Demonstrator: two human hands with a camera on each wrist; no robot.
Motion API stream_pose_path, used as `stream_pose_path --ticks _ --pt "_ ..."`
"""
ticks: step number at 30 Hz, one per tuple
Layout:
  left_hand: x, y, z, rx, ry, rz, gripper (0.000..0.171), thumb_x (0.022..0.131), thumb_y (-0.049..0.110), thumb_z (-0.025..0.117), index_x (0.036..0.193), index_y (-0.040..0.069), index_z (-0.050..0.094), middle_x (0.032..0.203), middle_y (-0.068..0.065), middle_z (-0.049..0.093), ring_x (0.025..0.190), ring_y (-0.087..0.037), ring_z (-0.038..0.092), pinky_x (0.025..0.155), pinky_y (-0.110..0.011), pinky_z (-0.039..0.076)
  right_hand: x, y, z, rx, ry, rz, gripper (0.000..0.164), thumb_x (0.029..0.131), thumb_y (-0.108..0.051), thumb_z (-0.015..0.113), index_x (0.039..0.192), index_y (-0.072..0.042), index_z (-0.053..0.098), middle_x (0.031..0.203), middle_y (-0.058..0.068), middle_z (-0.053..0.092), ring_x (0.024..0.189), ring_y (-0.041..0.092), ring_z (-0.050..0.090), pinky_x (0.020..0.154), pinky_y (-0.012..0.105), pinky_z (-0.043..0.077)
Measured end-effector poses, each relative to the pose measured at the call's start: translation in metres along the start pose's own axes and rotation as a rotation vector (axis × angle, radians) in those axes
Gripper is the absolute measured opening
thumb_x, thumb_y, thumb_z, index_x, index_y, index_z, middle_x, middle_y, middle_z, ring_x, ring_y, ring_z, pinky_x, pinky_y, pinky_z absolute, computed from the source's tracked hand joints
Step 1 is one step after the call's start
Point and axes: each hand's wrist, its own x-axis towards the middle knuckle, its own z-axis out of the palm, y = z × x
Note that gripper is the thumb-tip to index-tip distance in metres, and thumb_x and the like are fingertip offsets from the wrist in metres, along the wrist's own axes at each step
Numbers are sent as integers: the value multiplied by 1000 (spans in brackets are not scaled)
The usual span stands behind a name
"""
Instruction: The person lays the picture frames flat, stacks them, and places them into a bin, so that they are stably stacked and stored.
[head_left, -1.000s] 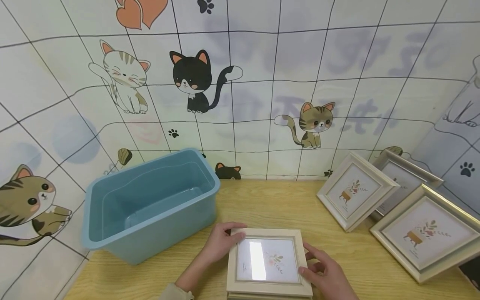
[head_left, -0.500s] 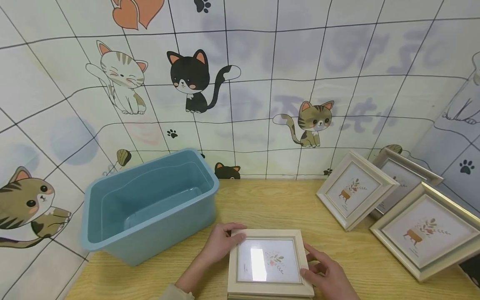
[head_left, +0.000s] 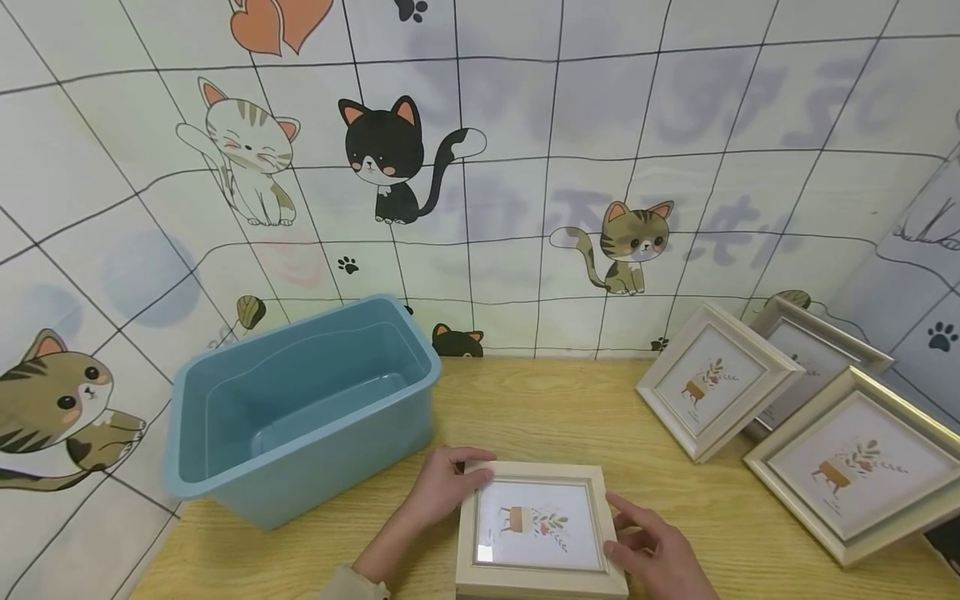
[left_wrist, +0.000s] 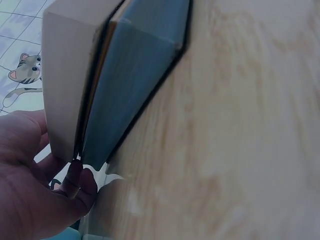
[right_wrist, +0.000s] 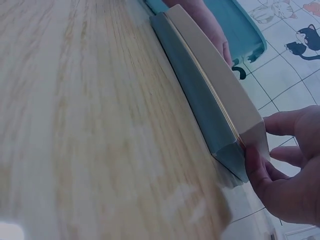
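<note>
A cream picture frame [head_left: 536, 577] with a potted-flower print lies in front of me, its picture turned sideways. Beneath it is a blue frame [right_wrist: 192, 95], stacked back to back or face to face, I cannot tell which. My left hand [head_left: 441, 492] holds the cream frame's upper left corner, thumb on the front. At the right edge my right hand [head_left: 658, 546] grips it with thumb and fingers. The left wrist view shows a thin dark gap between the cream frame and the blue frame [left_wrist: 137, 65], with left fingertips at that seam.
A blue plastic bin [head_left: 307, 467] stands at the left, with nothing seen in it. Three picture frames stand at the right: a cream one [head_left: 675, 417], a silvery one [head_left: 855, 337] and a gold-edged one [head_left: 810, 508]. A cat-patterned wall covering [head_left: 510, 208] rises behind the wooden table [head_left: 510, 408].
The bright glare on the cream frame's glass has shrunk to its lower left, uncovering the whole print, so the frame's tilt differs slightly. Both hands keep nearly the same places.
</note>
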Motion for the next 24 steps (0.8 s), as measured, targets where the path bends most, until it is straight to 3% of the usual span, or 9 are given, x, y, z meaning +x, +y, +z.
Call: stream_pose_path --ticks 5,12,24 --pt "2 1 -1 4 -5 -11 19 92 15 78 110 10 81 99 1 75 78 -12 56 68 -25 46 0 1 1 31 15 -21 67 89 -5 77 147 9 47 115 14 60 91 21 63 74 29 53" --pt "1 2 1 35 2 -51 20 91 18 79 110 13 81 90 1 62 80 -16 47 69 -29 38 2 2 1 33 20 -7 63 92 -5 75 145 12 47 115 12 61 93 20 63 74 29 53" --pt "1 3 2 28 7 -28 21 89 17 80 109 11 81 87 -1 59 79 -15 45 68 -28 38 -1 4 1 55 9 -52 61 90 -6 77 142 12 51 133 26 59 106 28 66 84 27 54"
